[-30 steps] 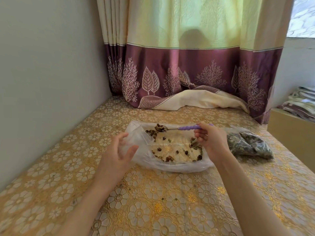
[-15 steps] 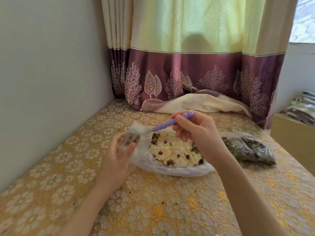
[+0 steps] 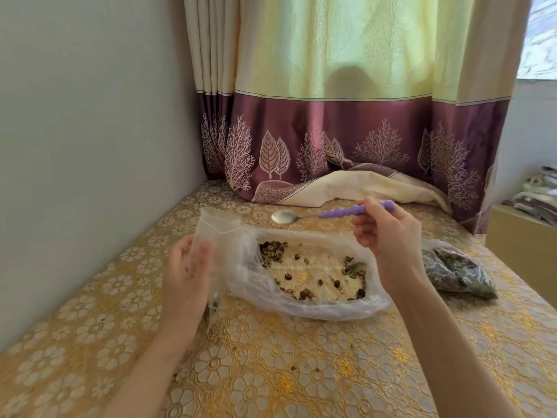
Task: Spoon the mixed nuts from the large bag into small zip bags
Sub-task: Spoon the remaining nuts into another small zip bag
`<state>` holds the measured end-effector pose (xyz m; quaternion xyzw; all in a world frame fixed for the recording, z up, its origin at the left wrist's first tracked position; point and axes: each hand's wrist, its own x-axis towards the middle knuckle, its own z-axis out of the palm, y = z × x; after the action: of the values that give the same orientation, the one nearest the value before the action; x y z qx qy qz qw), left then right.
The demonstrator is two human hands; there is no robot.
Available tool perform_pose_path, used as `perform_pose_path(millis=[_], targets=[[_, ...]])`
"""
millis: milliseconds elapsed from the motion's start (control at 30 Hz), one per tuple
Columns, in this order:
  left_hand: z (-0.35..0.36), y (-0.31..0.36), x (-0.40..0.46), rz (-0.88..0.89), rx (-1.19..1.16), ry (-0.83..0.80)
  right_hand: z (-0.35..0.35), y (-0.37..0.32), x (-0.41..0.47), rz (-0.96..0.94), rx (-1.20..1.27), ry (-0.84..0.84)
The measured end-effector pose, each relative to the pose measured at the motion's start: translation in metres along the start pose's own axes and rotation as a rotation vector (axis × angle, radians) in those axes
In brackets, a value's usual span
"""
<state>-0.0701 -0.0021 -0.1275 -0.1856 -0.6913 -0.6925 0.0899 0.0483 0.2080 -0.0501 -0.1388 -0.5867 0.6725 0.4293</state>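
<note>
Spoon (image 3: 304, 217): shiny metal bowl, matt purple ridged plastic handle. Large bag (image 3: 304, 303): thin crinkled clear plastic.

spoon handle (image 3: 357, 210) purple | tablecloth (image 3: 271, 372) gold floral | curtain (image 3: 346, 86) yellow-maroon

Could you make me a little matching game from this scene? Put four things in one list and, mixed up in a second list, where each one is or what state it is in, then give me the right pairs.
Things
1. spoon
2. small zip bag
3. large bag
4. filled bag

Places or states
A. lies open on the tablecloth with few nuts in it
B. held upright in the left hand
C. lies on the cloth, right of the right hand
D. held up by its purple handle, bowl empty

Pairs: 1-D, 2-B, 3-A, 4-C
</note>
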Motion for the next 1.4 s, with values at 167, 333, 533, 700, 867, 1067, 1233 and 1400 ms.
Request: perform_pose_path(millis=[167, 333, 533, 700, 867, 1067, 1233, 1400], targets=[[-0.003, -0.001, 0.002, 0.013, 0.018, 0.022, -0.018, 0.024, 0.009, -0.057, -0.404, 0.095], [-0.001, 0.004, 0.0, 0.043, 0.035, 0.004, -0.029, 0.037, 0.018, -0.027, -0.545, 0.135], [-0.001, 0.006, -0.002, 0.029, 0.008, -0.008, -0.023, 0.05, 0.02, 0.15, -0.424, 0.116], [-0.001, 0.006, -0.002, 0.016, -0.004, -0.012, -0.002, 0.061, 0.012, 0.121, -0.435, -0.015], [-0.002, 0.001, 0.0, 0.03, 0.027, -0.009, 0.015, 0.062, 0.015, 0.016, -0.463, -0.025], [-0.002, -0.001, 0.001, 0.03, 0.018, -0.019, 0.032, 0.071, 0.014, 0.13, -0.338, -0.093], [-0.002, 0.001, -0.001, 0.025, -0.015, -0.035, 0.033, 0.075, 0.009, 0.345, -0.148, -0.128], [-0.004, 0.0, -0.001, 0.002, 0.015, -0.05, 0.024, 0.072, 0.011, 0.564, 0.036, -0.076]])
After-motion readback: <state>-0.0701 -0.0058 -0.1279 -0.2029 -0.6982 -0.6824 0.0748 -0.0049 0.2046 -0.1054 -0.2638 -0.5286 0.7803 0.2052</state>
